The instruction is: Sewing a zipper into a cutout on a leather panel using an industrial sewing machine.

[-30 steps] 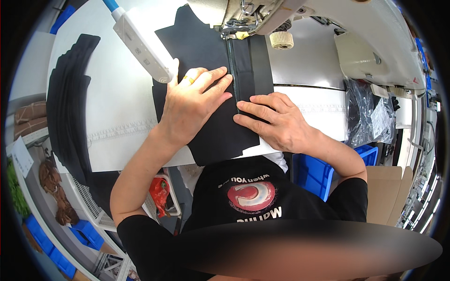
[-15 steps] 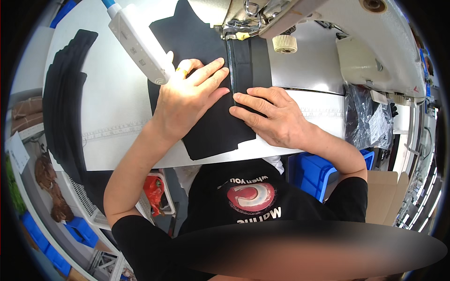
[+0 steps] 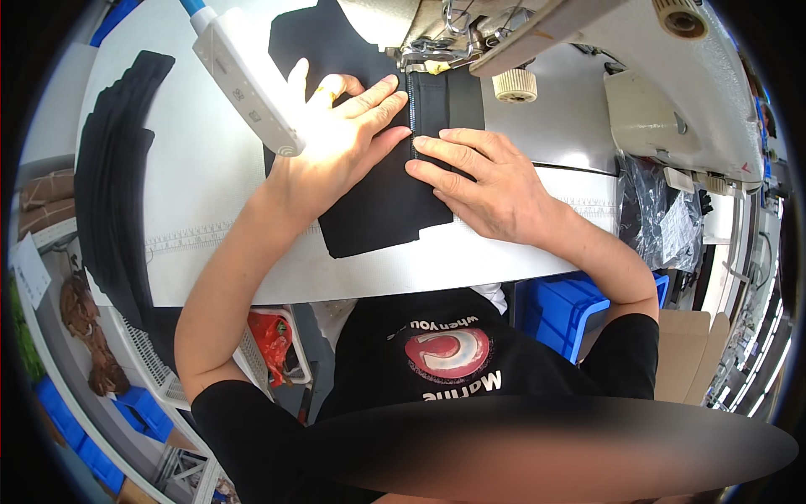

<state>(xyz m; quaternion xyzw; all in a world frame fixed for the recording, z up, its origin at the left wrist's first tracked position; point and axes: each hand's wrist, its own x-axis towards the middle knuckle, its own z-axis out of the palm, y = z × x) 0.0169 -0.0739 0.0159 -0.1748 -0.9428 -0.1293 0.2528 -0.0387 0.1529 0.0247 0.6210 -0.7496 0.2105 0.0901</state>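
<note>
A piece of black fabric (image 3: 369, 220) lies on the white sewing table, its upper end at the presser foot (image 3: 413, 64) of a sewing machine (image 3: 554, 42). A zipper (image 3: 412, 107) runs along the fabric, straight down from the foot. My left hand (image 3: 340, 139) rests on the cloth left of the zipper, fingers stretched out and a ring on one of them. From the right, my right hand (image 3: 487, 181) lies flat with fingertips at the zipper's lower part. Both hands press on the cloth without gripping it.
A white lamp-like device (image 3: 248, 84) reaches over the table near my left hand. Stacked black fabric pieces (image 3: 117, 176) hang over the left edge. Clear plastic bags (image 3: 663, 214) lie at the right. Below the table are a blue crate (image 3: 558, 311) and white baskets (image 3: 290, 353).
The fabric and zipper have moved away from me, toward and under the presser foot. Both hands have slid forward along with the cloth.
</note>
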